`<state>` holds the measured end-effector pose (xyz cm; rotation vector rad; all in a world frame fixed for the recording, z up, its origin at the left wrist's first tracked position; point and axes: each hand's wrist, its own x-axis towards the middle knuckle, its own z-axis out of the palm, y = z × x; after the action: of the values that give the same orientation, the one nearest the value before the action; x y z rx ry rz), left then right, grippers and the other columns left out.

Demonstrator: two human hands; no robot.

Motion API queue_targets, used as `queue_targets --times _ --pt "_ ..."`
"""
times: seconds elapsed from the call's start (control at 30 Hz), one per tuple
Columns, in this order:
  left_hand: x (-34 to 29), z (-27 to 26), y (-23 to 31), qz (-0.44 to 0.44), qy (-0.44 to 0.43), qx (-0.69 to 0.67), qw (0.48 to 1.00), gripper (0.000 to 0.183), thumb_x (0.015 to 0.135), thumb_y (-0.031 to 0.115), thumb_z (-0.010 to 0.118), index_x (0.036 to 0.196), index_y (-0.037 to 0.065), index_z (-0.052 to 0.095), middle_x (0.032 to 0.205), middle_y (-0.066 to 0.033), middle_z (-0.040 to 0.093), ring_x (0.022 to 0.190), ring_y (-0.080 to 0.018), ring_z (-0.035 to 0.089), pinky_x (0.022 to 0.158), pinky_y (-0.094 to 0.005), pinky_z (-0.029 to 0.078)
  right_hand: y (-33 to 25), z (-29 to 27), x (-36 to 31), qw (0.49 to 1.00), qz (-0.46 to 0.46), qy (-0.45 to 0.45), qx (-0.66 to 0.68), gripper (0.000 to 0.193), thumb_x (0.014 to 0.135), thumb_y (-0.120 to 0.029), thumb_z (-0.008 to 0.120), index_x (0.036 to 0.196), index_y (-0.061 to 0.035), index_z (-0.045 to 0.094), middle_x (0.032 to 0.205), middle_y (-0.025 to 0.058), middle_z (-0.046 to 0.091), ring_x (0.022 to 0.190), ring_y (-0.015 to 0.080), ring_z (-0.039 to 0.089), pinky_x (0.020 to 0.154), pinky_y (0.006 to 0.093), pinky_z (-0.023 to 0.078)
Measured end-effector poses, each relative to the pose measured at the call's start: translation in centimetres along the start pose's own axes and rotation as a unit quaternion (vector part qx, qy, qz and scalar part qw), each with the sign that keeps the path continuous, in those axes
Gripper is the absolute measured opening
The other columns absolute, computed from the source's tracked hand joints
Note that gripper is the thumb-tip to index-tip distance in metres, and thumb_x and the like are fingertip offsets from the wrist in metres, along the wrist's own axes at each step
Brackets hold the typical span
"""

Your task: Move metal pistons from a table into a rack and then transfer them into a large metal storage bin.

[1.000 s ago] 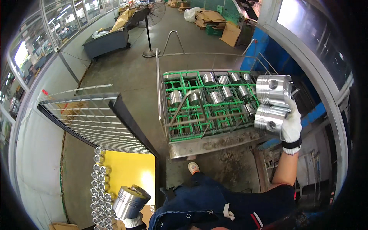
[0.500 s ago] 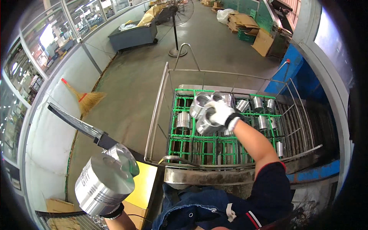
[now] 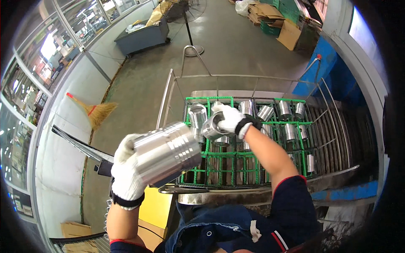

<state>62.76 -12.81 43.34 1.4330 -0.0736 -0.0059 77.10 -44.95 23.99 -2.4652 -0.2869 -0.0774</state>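
Observation:
My left hand, in a white knitted glove, grips a large shiny piston, tilted on its side in front of the rack's near left corner. A darker edge shows under it; I cannot tell whether that is a second piston. My right hand, gloved too, is closed on the open skirt of another piston over the left part of a green-coated wire rack. Beside it, at the far left, stands a piston with its hollow end up. Several more pistons sit in the rack's cells.
A metal frame with raised rails surrounds the rack, over a roller conveyor. On the left are a dark bar-like fixture, a yellow panel and a broom. A fan stand and grey bin are farther off.
My left hand has risen and swung right with its piston, which has turned onto its side. My right hand has moved left with the piston it holds; one piston now stands apart at the far left.

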Motion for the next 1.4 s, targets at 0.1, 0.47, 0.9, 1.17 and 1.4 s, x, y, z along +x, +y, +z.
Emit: queue_targets --times 0.1,0.47,0.9,1.17,1.4 --pt "2.3 1.4 -1.4 -0.064 -0.054 0.077 0.994 0.027 0.085 0.007 0.063 0.110 -0.003 0.060 0.096 -0.0107 0.067 0.088 -0.0177 0.067 0.080 -0.0321 0.055 -0.3 -5.0 -3.8 0.996 0.020 -0.090 0.006 0.047 0.071 -0.019 0.068 0.117 -0.0066 0.067 0.107 0.0191 0.072 0.103 0.0357 0.069 0.094 0.0408 0.054" --pt "6.7 8.3 -7.4 -0.176 -0.288 0.561 0.756 0.038 0.079 0.032 0.071 0.110 0.010 0.072 0.099 -0.0144 0.074 0.090 -0.0264 0.073 0.085 -0.0347 0.055 6.7 -5.2 -17.9 0.851 0.243 -0.432 -0.171 0.062 0.069 -0.055 0.071 0.104 -0.0043 0.076 0.096 0.0203 0.074 0.091 0.0327 0.072 0.080 0.0399 0.056" --pt "8.1 10.5 -11.9 -0.262 -0.416 0.625 0.606 0.055 0.070 0.050 0.080 0.104 0.006 0.074 0.096 -0.0135 0.074 0.091 -0.0259 0.072 0.083 -0.0359 0.054 6.8 -2.4 -17.9 0.817 0.276 -0.507 -0.011 0.039 0.073 -0.047 0.072 0.076 -0.0082 0.074 0.075 0.0093 0.071 0.061 0.0228 0.063 0.057 0.0378 0.048" --pt "8.1 7.9 -19.5 -0.271 -0.436 0.646 0.565 0.052 0.073 0.049 0.080 0.105 0.008 0.076 0.096 -0.0105 0.074 0.091 -0.0234 0.070 0.082 -0.0336 0.052 10.0 -3.8 -15.1 0.919 0.233 -0.316 -0.022 0.067 0.087 -0.069 0.051 0.099 -0.0082 0.075 0.095 0.0158 0.074 0.088 0.0333 0.070 0.081 0.0435 0.054" --pt "8.1 8.6 -19.5 -0.335 -0.378 0.574 0.644 0.040 0.075 0.034 0.079 0.102 0.005 0.075 0.094 -0.0113 0.074 0.089 -0.0219 0.070 0.083 -0.0334 0.052 -2.5 -7.4 -14.2 0.981 -0.174 0.017 -0.078 0.058 0.070 -0.042 0.075 0.114 -0.0061 0.066 0.085 0.0131 0.068 0.091 0.0332 0.065 0.082 0.0463 0.052"
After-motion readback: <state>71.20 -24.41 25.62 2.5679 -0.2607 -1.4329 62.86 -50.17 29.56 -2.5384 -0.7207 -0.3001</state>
